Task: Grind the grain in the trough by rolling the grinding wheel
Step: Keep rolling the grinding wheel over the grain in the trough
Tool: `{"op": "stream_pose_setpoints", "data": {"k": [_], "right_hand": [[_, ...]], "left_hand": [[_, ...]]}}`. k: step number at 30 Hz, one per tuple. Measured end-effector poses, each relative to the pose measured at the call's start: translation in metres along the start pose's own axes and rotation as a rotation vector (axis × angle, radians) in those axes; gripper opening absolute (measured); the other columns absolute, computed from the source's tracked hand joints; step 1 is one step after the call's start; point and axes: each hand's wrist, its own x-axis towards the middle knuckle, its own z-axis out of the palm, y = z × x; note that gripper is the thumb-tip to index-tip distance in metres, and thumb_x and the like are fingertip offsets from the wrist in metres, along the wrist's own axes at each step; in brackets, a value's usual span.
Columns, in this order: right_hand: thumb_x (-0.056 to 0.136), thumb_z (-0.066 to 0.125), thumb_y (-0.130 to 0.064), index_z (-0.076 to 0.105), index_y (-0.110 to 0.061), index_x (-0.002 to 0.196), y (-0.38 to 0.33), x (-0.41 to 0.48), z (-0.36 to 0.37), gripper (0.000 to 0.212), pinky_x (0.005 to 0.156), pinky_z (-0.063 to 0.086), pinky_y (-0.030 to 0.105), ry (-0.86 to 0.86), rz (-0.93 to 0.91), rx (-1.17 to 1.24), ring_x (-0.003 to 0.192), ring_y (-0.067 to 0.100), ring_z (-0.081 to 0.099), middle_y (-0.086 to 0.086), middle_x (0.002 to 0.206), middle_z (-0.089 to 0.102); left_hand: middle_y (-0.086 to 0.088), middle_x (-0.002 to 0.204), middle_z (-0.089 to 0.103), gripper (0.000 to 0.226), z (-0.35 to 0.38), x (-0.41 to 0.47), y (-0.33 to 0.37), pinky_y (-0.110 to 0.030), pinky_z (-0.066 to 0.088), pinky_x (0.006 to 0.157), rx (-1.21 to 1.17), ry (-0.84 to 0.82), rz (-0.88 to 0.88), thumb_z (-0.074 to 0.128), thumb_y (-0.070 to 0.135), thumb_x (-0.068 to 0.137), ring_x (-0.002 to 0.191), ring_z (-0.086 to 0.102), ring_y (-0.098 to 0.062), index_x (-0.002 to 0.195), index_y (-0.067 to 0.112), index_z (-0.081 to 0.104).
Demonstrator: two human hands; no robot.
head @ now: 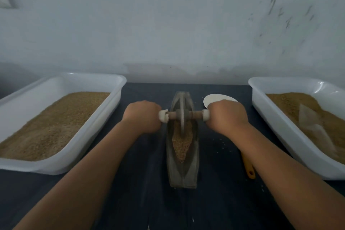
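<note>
My left hand [142, 115] and right hand [226, 115] gripped the axle [195, 115] crosswise over the trough [182, 173], with the grinding wheel [182, 112] standing toward the trough's far end. The trough ran straight away from me, and the grain [182, 144] lay in its near half.

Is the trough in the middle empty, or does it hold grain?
It holds grain. A tan heap of grain lies in the trough, on the near side of the wheel.

We are counting two white tubs, left tub [56, 166] and right tub [280, 123], one trough [182, 173], one grinding wheel [182, 107], one white disc [214, 99], one yellow handle [249, 169].
</note>
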Motion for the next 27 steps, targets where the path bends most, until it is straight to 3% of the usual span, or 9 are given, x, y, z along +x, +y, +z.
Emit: {"op": "stream_pose_setpoints", "data": {"k": [3,7,11,14,16,19,23,25,27], "right_hand": [[0.082,0.056,-0.049,0.055,-0.028,0.069,0.011,-0.038,0.005,0.024,0.051,0.046,0.029,-0.095,-0.074,0.020,0.056,0.012,0.054,-0.007,0.063,0.056],[0.075,0.047,-0.056,0.047,-0.030,0.062,0.016,-0.059,0.017,0.029,0.045,0.037,0.027,0.011,-0.159,-0.031,0.047,0.009,0.048,-0.008,0.052,0.047],[0.088,0.054,-0.050,0.056,-0.025,0.070,0.008,-0.019,0.026,0.031,0.049,0.035,0.026,0.038,-0.004,-0.013,0.056,0.017,0.053,-0.006,0.062,0.054],[0.085,0.055,-0.036,0.054,-0.020,0.066,0.003,0.007,0.023,0.025,0.057,0.052,0.033,0.099,0.062,0.033,0.057,0.020,0.052,-0.004,0.062,0.053],[0.083,0.057,-0.035,0.053,-0.020,0.065,0.004,0.004,0.021,0.024,0.060,0.055,0.035,0.068,0.062,0.062,0.057,0.020,0.052,-0.004,0.062,0.053],[0.083,0.057,-0.049,0.053,-0.026,0.065,0.012,-0.024,0.026,0.030,0.051,0.043,0.029,-0.015,0.008,0.048,0.054,0.014,0.052,-0.007,0.060,0.053],[0.074,0.062,-0.050,0.036,-0.031,0.057,0.015,-0.055,0.023,0.036,0.042,0.025,0.024,0.084,-0.155,-0.058,0.041,0.009,0.039,-0.009,0.047,0.039],[0.076,0.066,-0.047,0.033,-0.030,0.058,0.013,-0.046,0.025,0.040,0.043,0.019,0.022,0.136,-0.137,-0.090,0.040,0.012,0.038,-0.009,0.048,0.039],[0.085,0.061,-0.043,0.044,-0.026,0.064,0.008,-0.025,0.030,0.031,0.046,0.023,0.023,0.147,-0.075,-0.086,0.047,0.016,0.041,-0.007,0.057,0.047]], "left_hand": [[0.012,0.071,0.059,0.012,-0.002,-0.030,-0.006,-0.030,0.042,0.057,0.024,-0.093,0.120,0.056,0.043,0.077,0.064,0.054,-0.006,0.073,0.033,0.053],[0.014,0.069,0.059,0.012,-0.003,-0.048,-0.011,-0.028,0.038,0.054,0.003,-0.151,0.167,0.053,0.047,0.073,0.063,0.054,-0.003,0.074,0.035,0.054],[0.010,0.071,0.056,0.015,-0.007,-0.006,-0.001,-0.031,0.040,0.058,0.091,-0.019,0.091,0.055,0.044,0.080,0.062,0.051,-0.011,0.072,0.032,0.053],[0.008,0.072,0.057,0.017,-0.015,0.025,0.004,-0.032,0.043,0.060,0.103,0.032,0.041,0.057,0.043,0.080,0.064,0.053,-0.016,0.071,0.029,0.054],[0.007,0.075,0.061,0.016,-0.019,0.027,0.005,-0.033,0.046,0.062,0.097,-0.010,0.073,0.059,0.044,0.078,0.069,0.059,-0.018,0.073,0.029,0.058],[0.009,0.075,0.062,0.011,-0.018,0.002,0.000,-0.033,0.049,0.065,0.047,-0.144,0.159,0.058,0.041,0.075,0.069,0.060,-0.013,0.075,0.030,0.058],[0.012,0.071,0.063,0.012,-0.009,-0.035,-0.012,-0.028,0.046,0.058,-0.074,-0.331,0.182,0.057,0.042,0.070,0.066,0.059,-0.004,0.075,0.032,0.059],[0.011,0.072,0.063,0.015,-0.007,-0.030,-0.011,-0.029,0.047,0.060,-0.079,-0.319,0.160,0.055,0.044,0.067,0.066,0.059,-0.005,0.074,0.031,0.058],[0.011,0.074,0.062,0.015,-0.006,-0.010,-0.007,-0.031,0.046,0.061,-0.023,-0.207,0.121,0.058,0.044,0.071,0.067,0.059,-0.009,0.074,0.030,0.058]]}}
